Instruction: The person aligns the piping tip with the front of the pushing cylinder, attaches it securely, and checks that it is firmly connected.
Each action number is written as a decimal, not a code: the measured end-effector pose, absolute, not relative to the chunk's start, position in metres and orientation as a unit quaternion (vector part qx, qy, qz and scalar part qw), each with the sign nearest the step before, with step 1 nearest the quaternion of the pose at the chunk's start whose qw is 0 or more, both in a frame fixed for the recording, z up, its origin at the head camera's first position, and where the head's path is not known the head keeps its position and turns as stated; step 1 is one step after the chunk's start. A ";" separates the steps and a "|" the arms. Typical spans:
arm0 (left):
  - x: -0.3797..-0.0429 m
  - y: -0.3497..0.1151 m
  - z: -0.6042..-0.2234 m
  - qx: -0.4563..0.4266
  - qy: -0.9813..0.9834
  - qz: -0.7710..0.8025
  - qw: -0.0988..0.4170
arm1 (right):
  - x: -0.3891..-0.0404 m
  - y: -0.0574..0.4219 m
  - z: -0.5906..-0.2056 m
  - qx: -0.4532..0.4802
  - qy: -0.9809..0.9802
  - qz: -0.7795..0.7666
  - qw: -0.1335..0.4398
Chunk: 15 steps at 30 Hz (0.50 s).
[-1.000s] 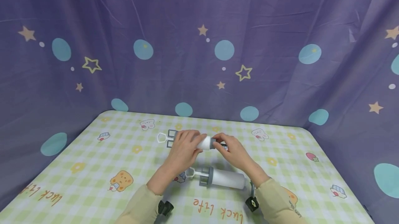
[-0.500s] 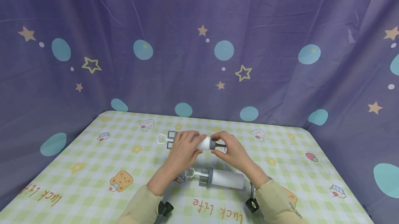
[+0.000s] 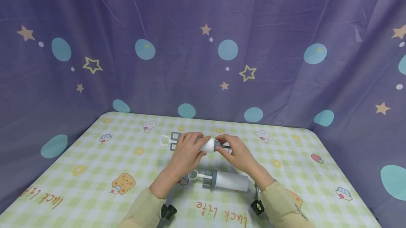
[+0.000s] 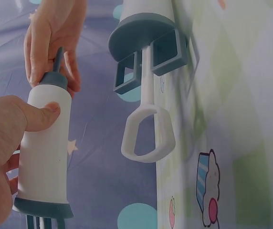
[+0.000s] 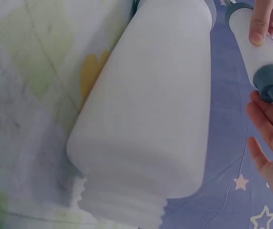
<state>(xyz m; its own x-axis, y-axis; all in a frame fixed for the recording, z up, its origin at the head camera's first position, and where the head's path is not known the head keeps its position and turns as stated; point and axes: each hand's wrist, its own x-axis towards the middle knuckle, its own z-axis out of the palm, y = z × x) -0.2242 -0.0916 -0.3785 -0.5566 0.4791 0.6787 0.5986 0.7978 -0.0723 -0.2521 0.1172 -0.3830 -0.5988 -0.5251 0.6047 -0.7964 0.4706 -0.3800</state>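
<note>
Above the far middle of the table, my left hand point(image 3: 187, 152) grips the white barrel of a plunger syringe point(image 4: 43, 148). The syringe lies sideways, with its looped plunger handle point(image 3: 165, 140) and square finger grips to the left. At its right end, my right hand point(image 3: 236, 152) holds a grey-blue nozzle cap point(image 5: 270, 81) between thumb and fingers. A thin dark spout point(image 4: 58, 59) sticks out of that cap toward the right palm. Nearer the front lies a second plunger syringe point(image 3: 232, 181), its plunger handle to the left. Bare screw threads point(image 5: 122, 202) show at its other end.
A checked tablecloth point(image 3: 139, 171) with printed cartoons covers the table. Black wrist-camera mounts point(image 3: 168, 212) hang under both forearms, the right one close to the lying syringe. A purple curtain point(image 3: 203, 73) with stars and spots stands behind the table.
My right fingers and thumb spread around the nozzle cap half a second ago and have come in on it again. The left hand and both syringes stay nearly in place.
</note>
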 end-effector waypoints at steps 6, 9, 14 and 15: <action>-0.223 -0.091 -0.379 -0.309 -0.878 -0.078 0.358 | -0.250 0.117 -0.383 0.366 -0.853 0.330 0.173; -0.223 -0.091 -0.379 -0.308 -0.879 -0.076 0.355 | -0.248 0.117 -0.383 0.348 -0.864 0.324 0.166; -0.223 -0.092 -0.379 -0.307 -0.881 -0.077 0.352 | -0.248 0.116 -0.382 0.344 -0.867 0.324 0.159; -0.223 -0.092 -0.379 -0.307 -0.881 -0.077 0.351 | -0.247 0.116 -0.382 0.346 -0.866 0.323 0.163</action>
